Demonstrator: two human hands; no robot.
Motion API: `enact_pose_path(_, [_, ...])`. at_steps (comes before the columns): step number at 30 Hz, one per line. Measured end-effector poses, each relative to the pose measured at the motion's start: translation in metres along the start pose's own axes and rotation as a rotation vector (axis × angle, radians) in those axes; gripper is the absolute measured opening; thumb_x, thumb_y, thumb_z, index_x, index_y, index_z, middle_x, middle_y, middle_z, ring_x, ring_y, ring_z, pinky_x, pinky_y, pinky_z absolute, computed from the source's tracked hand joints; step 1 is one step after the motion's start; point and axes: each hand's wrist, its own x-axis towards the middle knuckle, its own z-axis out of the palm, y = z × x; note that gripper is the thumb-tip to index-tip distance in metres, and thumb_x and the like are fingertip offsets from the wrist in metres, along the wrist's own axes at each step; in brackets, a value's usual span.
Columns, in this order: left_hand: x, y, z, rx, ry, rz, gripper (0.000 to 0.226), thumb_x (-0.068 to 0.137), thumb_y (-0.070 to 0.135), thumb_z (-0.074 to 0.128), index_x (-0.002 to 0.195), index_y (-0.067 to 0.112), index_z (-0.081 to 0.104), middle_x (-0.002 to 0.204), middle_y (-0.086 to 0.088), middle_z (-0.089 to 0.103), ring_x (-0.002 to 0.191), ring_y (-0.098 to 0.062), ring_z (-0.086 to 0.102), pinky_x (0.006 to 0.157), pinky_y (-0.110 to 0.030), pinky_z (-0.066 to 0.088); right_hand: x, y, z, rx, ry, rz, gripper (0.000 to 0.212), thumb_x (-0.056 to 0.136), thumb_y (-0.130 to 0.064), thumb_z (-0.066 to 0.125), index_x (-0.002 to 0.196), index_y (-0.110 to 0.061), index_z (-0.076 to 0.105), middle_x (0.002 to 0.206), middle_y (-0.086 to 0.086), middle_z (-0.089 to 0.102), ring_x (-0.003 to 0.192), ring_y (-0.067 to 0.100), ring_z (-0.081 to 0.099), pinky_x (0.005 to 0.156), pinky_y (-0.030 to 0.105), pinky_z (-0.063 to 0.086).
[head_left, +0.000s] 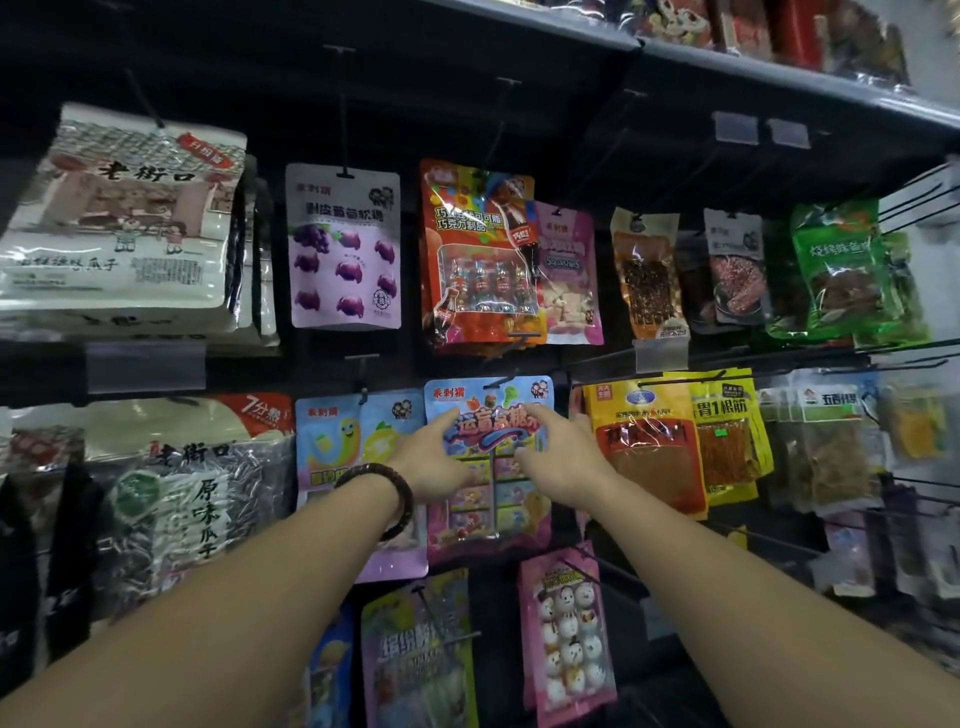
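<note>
Hanging from a black peg (501, 383) in the middle row of the rack, the blue and pink sweet packet (491, 514) sits between our two hands. The left hand (434, 460), with a dark bead bracelet (387, 493) at the wrist, lies on its left edge. The right hand (563, 457) lies on its right edge. Both are half spread in a C shape against the front, and we cannot tell whether they pinch it.

Just beside it on the left hangs a blue packet with a yellow worm (332, 441), partly behind the left hand. On the right hangs a yellow packet (644, 441). Above it is a red cola-bottle packet (475, 260), and below to the right a pink packet of round white sweets (569, 629). Bags of sunflower seeds (182, 499) fill the far left.

Everything hangs on a dark back panel (415, 104) under a grey shelf (779, 83) loaded with goods.

The packet's top is blue with cartoon lettering. Its lower half is pink, with a window showing small boxed sweets in rows.
</note>
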Motion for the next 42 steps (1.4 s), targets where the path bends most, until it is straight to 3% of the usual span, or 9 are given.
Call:
enact_pose_path(2, [-0.019,-0.002,-0.005,0.086,0.006,0.017,0.087,0.097,0.025,0.075,0.167,0.025,0.024,0.169,-0.008,0.033,0.097,-0.017,0.071,0.078,-0.029,0.058,-0.016,-0.003,-0.001,-0.058,0.002,-0.031,0.065,0.105,-0.030,0.062,0.163,-0.032,0.033,0.163,0.011,0.019,0.111,0.029,0.055,0.094,0.033,0.051])
enact_pose_path(6, [-0.074,-0.012,-0.012,0.306,0.007,0.122,0.070,0.095,0.043,0.074,0.155,0.021,0.046,0.155,-0.003,0.050,0.134,-0.024,0.056,0.110,-0.040,0.051,-0.056,-0.010,0.008,-0.165,-0.040,-0.113,0.054,0.103,-0.037,0.062,0.154,-0.027,0.045,0.152,0.008,0.037,0.128,0.028,0.052,0.111,0.042,0.046])
enact_pose_path(10, [-0.151,-0.021,-0.025,0.413,-0.005,0.241,0.047,0.096,0.048,0.068,0.137,0.028,0.061,0.135,0.006,0.062,0.125,-0.015,0.059,0.105,-0.037,0.052,-0.108,-0.025,0.025,-0.175,-0.100,-0.204,0.047,0.100,-0.039,0.065,0.145,-0.027,0.055,0.146,0.004,0.054,0.135,0.022,0.052,0.110,0.040,0.048])
enact_pose_path(15, [-0.239,-0.051,-0.033,0.459,-0.007,0.234,0.027,0.094,0.053,0.064,0.116,0.038,0.069,0.111,0.018,0.067,0.101,-0.006,0.064,0.087,-0.035,0.058,-0.187,-0.040,0.055,-0.154,-0.154,-0.256,0.033,0.099,-0.036,0.068,0.129,-0.025,0.064,0.107,-0.003,0.064,0.099,0.017,0.062,0.091,0.040,0.054])
enact_pose_path(25, [-0.461,-0.207,0.050,0.376,-0.261,-0.112,0.023,0.090,0.053,0.064,0.110,0.040,0.066,0.102,0.019,0.063,0.098,-0.002,0.063,0.086,-0.032,0.055,-0.386,0.016,0.199,-0.051,-0.528,-0.127,0.037,0.097,-0.044,0.064,0.133,-0.033,0.062,0.111,-0.011,0.062,0.109,0.013,0.060,0.096,0.034,0.050])
enact_pose_path(30, [-0.549,-0.284,0.111,0.336,-0.453,-0.382,0.027,0.092,0.058,0.061,0.111,0.042,0.070,0.105,0.019,0.068,0.102,-0.007,0.067,0.085,-0.027,0.051,-0.482,0.070,0.274,0.013,-0.680,0.073,0.030,0.091,-0.030,0.067,0.119,-0.022,0.072,0.107,-0.002,0.073,0.098,0.014,0.067,0.080,0.010,0.044])
enact_pose_path(33, [-0.592,-0.307,0.137,0.384,-0.524,-0.444,0.034,0.092,0.068,0.048,0.121,0.054,0.057,0.117,0.023,0.064,0.114,-0.010,0.066,0.098,-0.034,0.053,-0.543,0.113,0.315,-0.029,-0.767,0.227,0.025,0.095,-0.026,0.071,0.119,-0.021,0.070,0.099,0.001,0.074,0.091,0.019,0.071,0.080,0.028,0.052])
enact_pose_path(37, [-0.611,-0.324,0.158,0.365,-0.702,-0.435,0.041,0.102,0.051,0.059,0.139,0.034,0.059,0.137,0.008,0.060,0.135,-0.017,0.054,0.111,-0.034,0.040,-0.590,0.152,0.354,-0.219,-0.962,0.283,0.037,0.096,-0.025,0.070,0.132,-0.020,0.064,0.129,0.008,0.061,0.114,0.028,0.065,0.092,0.031,0.053])
enact_pose_path(42, [-0.616,-0.352,0.165,0.278,-0.777,-0.512,0.049,0.098,0.051,0.063,0.142,0.029,0.058,0.138,-0.001,0.059,0.131,-0.022,0.056,0.109,-0.041,0.048,-0.606,0.167,0.379,-0.427,-0.988,0.179,0.072,0.097,-0.032,0.067,0.161,-0.026,0.033,0.155,0.007,0.040,0.146,0.034,0.034,0.117,0.046,0.039])
